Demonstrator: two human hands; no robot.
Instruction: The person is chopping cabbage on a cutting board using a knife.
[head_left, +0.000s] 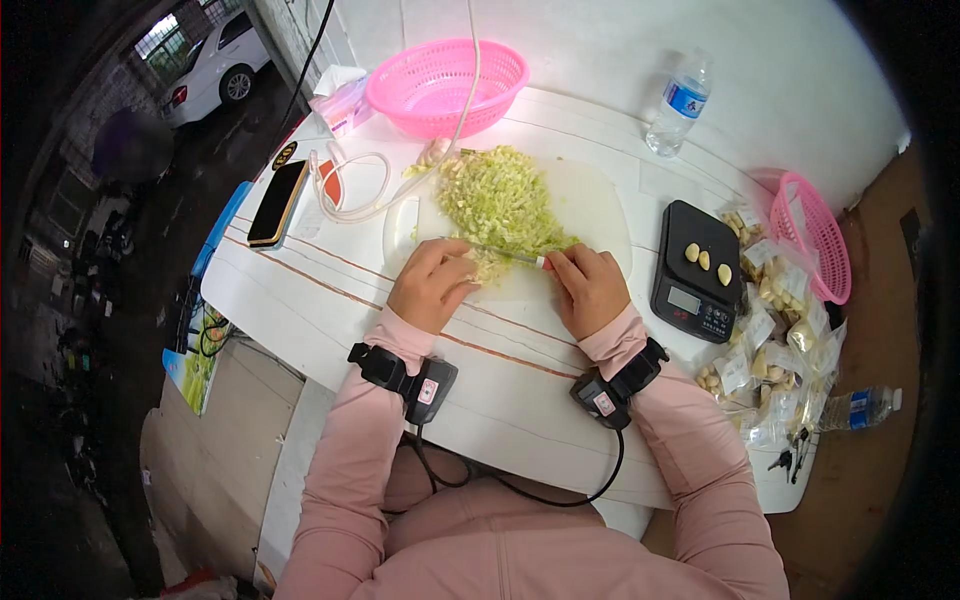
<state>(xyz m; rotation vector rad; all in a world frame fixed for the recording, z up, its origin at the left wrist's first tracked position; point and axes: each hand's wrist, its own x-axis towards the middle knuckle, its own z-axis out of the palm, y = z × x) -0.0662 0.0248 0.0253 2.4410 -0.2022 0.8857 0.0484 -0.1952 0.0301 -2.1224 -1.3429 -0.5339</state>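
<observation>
A heap of chopped pale-green cabbage-like vegetable (499, 199) lies on a white cutting board (592, 202). My right hand (592, 289) grips the red and white handle of a knife (517, 257). Its narrow blade points left along the near edge of the heap. Curled at the blade's far end is my left hand (431, 285), its fingers bent over some chopped bits (489, 268) on the board. Whether those fingers pinch the blade's tip or only rest by it is hard to tell.
Right of the board, a black kitchen scale (694, 274) carries three garlic cloves (704, 259). Beyond it lie bagged cloves (772, 352) and a pink basket (814, 232). A pink colander (450, 90), water bottle (679, 109), phone (278, 204) and white cable (375, 210) surround the board.
</observation>
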